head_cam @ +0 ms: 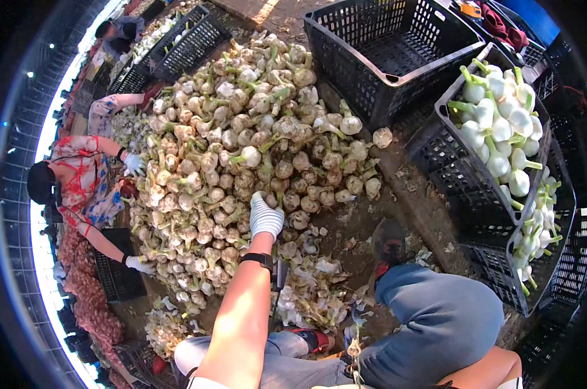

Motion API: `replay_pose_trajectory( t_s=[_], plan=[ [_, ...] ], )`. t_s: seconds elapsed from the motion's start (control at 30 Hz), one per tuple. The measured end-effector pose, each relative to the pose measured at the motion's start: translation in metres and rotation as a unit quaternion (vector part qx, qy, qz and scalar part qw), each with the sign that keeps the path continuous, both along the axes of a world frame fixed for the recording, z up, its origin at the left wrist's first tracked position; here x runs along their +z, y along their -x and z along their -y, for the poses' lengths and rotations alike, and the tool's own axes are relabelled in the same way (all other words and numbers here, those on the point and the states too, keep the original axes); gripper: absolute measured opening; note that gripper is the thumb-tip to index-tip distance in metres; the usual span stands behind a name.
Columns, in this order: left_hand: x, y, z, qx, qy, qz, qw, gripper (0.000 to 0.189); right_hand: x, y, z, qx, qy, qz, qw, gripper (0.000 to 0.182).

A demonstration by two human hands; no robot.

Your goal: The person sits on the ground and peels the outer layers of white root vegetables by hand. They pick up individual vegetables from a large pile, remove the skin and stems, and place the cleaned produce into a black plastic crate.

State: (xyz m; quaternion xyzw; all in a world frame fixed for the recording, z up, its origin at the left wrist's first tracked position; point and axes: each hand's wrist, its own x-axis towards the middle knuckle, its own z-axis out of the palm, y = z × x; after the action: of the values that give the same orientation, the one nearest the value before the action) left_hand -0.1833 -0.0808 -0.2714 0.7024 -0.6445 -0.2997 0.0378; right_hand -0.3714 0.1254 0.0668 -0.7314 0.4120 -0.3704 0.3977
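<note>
My left hand [266, 216], in a striped white glove, reaches to the near edge of a large heap of untrimmed garlic bulbs [235, 131]. A brownish bulb [272, 200] shows at its fingertips; whether the fingers grip it is not clear. Soil and dry skins cling to many bulbs, and short green stems stick out. My right hand is out of view; only part of that arm shows at the bottom right. Clean white garlic bulbs [502, 126] fill a black plastic crate [468, 180] on the right. Loose papery skins [313, 287] lie between my legs and the heap.
A black crate [356, 63] with a bare mesh floor stands beyond the heap. Another crate [497, 272] at right holds white bulbs. Across the heap, a co-worker [84, 180] has gloved hands at its edge; more people sit farther up. Reddish filled net sacks [86, 291] lie at left.
</note>
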Motion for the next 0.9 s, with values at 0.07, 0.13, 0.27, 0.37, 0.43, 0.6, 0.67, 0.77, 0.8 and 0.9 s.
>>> replay_pose_trajectory(
  t_s=[0.07,0.13,0.27,0.37,0.43,0.6,0.67,0.77,0.8,0.9],
  plan=[
    [-0.025,-0.016,0.010,-0.008,0.022,-0.002,1.000,0.065,0.000,-0.003,-0.001,0.002,-0.002,-0.001,1.000,0.015],
    [-0.029,-0.018,0.007,-0.020,0.050,0.003,0.999,0.070,-0.002,-0.003,0.001,-0.004,-0.004,-0.004,1.000,0.015],
    [-0.087,-0.065,0.000,-0.023,0.069,-0.048,0.996,0.065,0.002,-0.006,-0.001,0.007,0.002,-0.002,1.000,0.015],
    [-0.040,-0.040,-0.024,-0.141,0.091,-0.014,0.986,0.067,0.003,-0.013,-0.005,0.006,0.001,-0.015,1.000,0.015],
    [0.027,-0.012,-0.033,-0.123,-0.080,-0.199,0.969,0.072,0.004,-0.019,-0.009,0.005,0.002,-0.031,0.999,0.015],
    [0.175,-0.047,-0.091,-0.064,-0.104,-0.469,0.875,0.075,0.020,-0.054,-0.016,0.048,0.005,-0.067,0.997,0.015],
    [0.219,-0.072,-0.118,-0.064,-0.054,-0.492,0.866,0.082,0.023,-0.065,-0.006,0.119,-0.025,-0.134,0.984,0.017],
    [0.268,-0.098,-0.166,-0.007,-0.054,-0.639,0.767,0.083,0.011,-0.082,0.000,0.128,-0.065,-0.231,0.962,0.021],
    [0.273,-0.107,-0.180,-0.004,-0.028,-0.655,0.755,0.087,0.008,-0.088,-0.001,0.080,-0.058,-0.203,0.974,0.022],
    [0.277,-0.120,-0.206,-0.048,0.126,-0.653,0.745,0.084,0.000,-0.106,-0.005,-0.018,-0.160,-0.023,0.987,0.027]
  ],
)
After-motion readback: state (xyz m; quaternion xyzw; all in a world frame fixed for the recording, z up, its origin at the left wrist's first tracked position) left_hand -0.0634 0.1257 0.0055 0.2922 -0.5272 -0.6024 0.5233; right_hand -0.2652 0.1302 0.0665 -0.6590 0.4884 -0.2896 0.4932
